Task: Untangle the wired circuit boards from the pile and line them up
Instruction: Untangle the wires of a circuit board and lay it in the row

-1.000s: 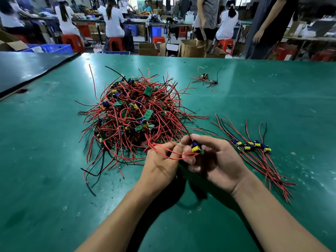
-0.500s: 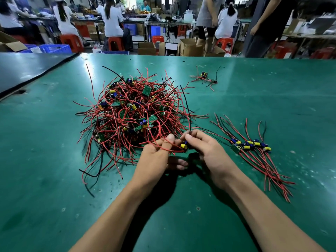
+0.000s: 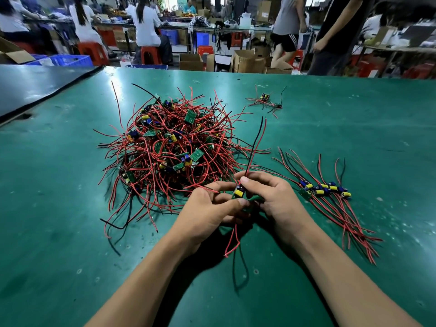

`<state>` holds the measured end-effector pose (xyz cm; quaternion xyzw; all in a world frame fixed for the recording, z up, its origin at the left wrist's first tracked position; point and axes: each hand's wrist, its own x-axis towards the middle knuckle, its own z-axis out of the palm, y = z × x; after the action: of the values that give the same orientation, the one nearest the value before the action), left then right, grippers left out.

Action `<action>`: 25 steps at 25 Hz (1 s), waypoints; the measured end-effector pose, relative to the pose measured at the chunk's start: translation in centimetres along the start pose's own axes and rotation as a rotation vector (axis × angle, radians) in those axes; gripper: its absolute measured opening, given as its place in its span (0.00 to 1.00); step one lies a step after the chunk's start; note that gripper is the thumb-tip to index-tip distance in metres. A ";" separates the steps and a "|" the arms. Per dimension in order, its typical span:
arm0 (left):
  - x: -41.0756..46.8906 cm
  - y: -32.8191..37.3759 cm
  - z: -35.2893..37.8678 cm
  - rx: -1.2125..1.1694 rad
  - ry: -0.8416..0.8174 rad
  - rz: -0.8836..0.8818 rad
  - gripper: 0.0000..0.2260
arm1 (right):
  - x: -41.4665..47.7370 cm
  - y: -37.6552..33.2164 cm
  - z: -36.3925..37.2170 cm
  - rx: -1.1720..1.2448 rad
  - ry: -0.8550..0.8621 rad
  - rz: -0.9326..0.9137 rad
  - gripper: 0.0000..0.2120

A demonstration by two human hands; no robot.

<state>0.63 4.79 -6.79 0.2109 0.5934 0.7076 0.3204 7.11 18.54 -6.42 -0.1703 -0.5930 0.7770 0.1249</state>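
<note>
Near the pile (image 3: 174, 147), left hand (image 3: 207, 213) and right hand (image 3: 271, 199) pinch one board (image 3: 238, 192).

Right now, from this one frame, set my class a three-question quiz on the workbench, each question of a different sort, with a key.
1. True or false: the lined-up boards lie to the left of the tangled pile.
2. What do the left hand and right hand hold between them? A) one wired board B) a red stool C) nothing
3. Fill in: a stray board lies beyond the pile on the ___ table.
Key: 1 false; 2 A; 3 green.
</note>
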 end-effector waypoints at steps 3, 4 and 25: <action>0.0 0.1 -0.1 -0.027 -0.016 -0.006 0.14 | 0.0 -0.1 -0.2 0.036 0.022 0.020 0.03; 0.0 0.2 -0.1 -0.031 -0.022 -0.015 0.13 | 0.0 -0.1 -0.3 0.045 0.026 0.023 0.04; 0.1 0.5 -0.1 -0.020 0.023 -0.050 0.03 | 0.6 0.9 -0.6 -0.045 -0.007 -0.004 0.09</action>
<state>0.38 4.75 -6.33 0.1849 0.5948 0.7078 0.3333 6.79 19.11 -7.48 -0.1690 -0.6110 0.7639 0.1208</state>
